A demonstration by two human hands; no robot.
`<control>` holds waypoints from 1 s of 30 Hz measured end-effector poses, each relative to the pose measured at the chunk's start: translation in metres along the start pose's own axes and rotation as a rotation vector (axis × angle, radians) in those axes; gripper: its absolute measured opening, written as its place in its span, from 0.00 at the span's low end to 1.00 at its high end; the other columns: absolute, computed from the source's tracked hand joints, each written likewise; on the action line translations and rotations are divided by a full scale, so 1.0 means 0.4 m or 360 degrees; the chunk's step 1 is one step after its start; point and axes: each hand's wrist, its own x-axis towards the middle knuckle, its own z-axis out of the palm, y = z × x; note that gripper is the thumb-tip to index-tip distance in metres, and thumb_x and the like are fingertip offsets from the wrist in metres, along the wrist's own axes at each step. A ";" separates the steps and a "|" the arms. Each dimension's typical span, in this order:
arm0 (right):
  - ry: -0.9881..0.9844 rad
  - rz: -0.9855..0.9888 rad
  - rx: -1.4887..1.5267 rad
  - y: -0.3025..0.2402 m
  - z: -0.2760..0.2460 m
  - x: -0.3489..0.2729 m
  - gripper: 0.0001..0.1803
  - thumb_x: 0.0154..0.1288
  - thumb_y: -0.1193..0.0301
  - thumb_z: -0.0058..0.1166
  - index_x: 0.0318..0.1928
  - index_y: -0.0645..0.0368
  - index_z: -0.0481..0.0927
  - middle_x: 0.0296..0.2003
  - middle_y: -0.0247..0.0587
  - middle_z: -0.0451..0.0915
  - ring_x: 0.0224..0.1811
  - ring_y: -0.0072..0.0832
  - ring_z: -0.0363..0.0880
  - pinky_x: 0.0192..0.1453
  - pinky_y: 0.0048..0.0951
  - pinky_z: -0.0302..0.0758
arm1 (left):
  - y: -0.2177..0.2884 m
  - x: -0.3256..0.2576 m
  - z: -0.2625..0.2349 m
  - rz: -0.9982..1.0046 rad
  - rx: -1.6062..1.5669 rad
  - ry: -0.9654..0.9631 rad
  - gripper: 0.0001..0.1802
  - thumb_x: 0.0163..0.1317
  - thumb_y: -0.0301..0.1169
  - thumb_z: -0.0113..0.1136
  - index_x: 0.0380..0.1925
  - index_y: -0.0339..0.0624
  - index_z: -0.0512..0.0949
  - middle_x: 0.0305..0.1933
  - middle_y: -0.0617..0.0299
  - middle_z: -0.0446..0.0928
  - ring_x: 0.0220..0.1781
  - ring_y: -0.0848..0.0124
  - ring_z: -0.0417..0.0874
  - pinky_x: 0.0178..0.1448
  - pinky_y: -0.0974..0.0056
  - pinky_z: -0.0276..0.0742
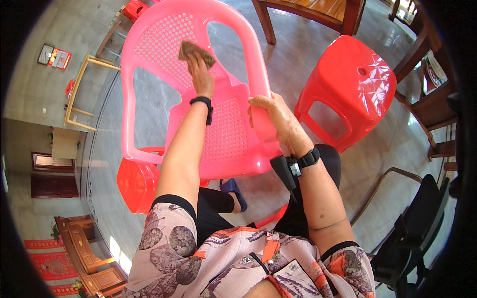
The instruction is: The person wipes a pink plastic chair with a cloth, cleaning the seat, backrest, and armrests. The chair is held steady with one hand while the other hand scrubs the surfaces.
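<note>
Pink plastic chair, upper centre of frame | red stool, upper right | right hand curled around chair's armrest, centre | left hand laid flat, fingers extended, on cloth | brown cloth against perforated backrest, upper left of centre

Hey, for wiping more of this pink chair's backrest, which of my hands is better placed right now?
Probably your left hand: it's on the brown cloth, which lies against the backrest. Your right hand is on the armrest, with no cloth showing.
</note>
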 end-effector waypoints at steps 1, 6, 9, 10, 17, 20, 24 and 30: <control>0.0007 -0.0043 -0.0022 0.002 -0.001 0.005 0.12 0.62 0.66 0.61 0.38 0.63 0.78 0.30 0.36 0.77 0.28 0.24 0.75 0.31 0.30 0.72 | -0.009 -0.045 0.017 -0.0110 -0.0063 -0.0119 0.41 0.59 0.14 0.49 0.76 0.33 0.55 0.80 0.32 0.47 0.81 0.36 0.52 0.80 0.45 0.59; -0.0037 -0.0055 -0.0079 0.016 -0.010 0.018 0.12 0.67 0.65 0.58 0.41 0.61 0.76 0.30 0.39 0.79 0.29 0.28 0.79 0.33 0.31 0.76 | -0.089 -0.185 0.036 -0.0173 0.0115 -0.0874 0.43 0.60 0.16 0.51 0.78 0.46 0.55 0.82 0.44 0.51 0.80 0.40 0.56 0.77 0.49 0.66; -0.0061 -0.0051 -0.0041 0.017 -0.011 0.020 0.11 0.67 0.66 0.58 0.41 0.61 0.75 0.30 0.39 0.79 0.28 0.28 0.79 0.33 0.31 0.76 | -0.116 -0.184 0.014 0.0142 0.0171 -0.0866 0.38 0.61 0.18 0.52 0.74 0.47 0.65 0.74 0.43 0.67 0.70 0.46 0.73 0.67 0.48 0.77; -0.0054 -0.0072 -0.0044 0.017 -0.011 0.020 0.11 0.67 0.66 0.58 0.41 0.61 0.75 0.30 0.39 0.79 0.28 0.28 0.79 0.33 0.30 0.76 | -0.118 -0.162 0.006 -0.0311 -0.0297 -0.0886 0.33 0.63 0.20 0.52 0.71 0.45 0.69 0.68 0.45 0.72 0.65 0.49 0.77 0.64 0.50 0.79; 0.0008 -0.0041 -0.0003 0.021 -0.003 0.020 0.12 0.64 0.66 0.60 0.41 0.61 0.77 0.32 0.36 0.78 0.30 0.25 0.76 0.34 0.29 0.73 | -0.093 0.102 -0.204 -0.1860 -0.2073 -0.0073 0.14 0.69 0.30 0.56 0.51 0.38 0.80 0.41 0.60 0.82 0.34 0.66 0.85 0.33 0.59 0.81; 0.0044 -0.0038 0.0018 0.016 0.003 0.014 0.13 0.63 0.66 0.61 0.41 0.62 0.77 0.33 0.36 0.78 0.30 0.24 0.76 0.34 0.30 0.73 | -0.052 0.239 -0.318 -0.0849 -0.1488 0.0480 0.17 0.67 0.25 0.53 0.55 0.37 0.78 0.48 0.52 0.83 0.47 0.57 0.86 0.54 0.51 0.83; -0.0012 -0.0027 0.0128 0.002 0.008 -0.007 0.12 0.63 0.67 0.61 0.41 0.62 0.77 0.32 0.37 0.78 0.27 0.26 0.77 0.32 0.32 0.74 | -0.021 0.401 -0.385 0.0100 -0.0433 0.0601 0.32 0.61 0.19 0.52 0.68 0.44 0.71 0.65 0.42 0.74 0.66 0.48 0.77 0.69 0.50 0.73; -0.0003 0.0007 0.0030 -0.007 0.005 -0.009 0.12 0.64 0.68 0.61 0.40 0.63 0.77 0.31 0.37 0.78 0.28 0.26 0.77 0.32 0.32 0.75 | -0.037 0.360 -0.236 0.0202 0.0024 0.0280 0.46 0.55 0.15 0.50 0.78 0.45 0.57 0.80 0.33 0.53 0.80 0.29 0.50 0.82 0.46 0.55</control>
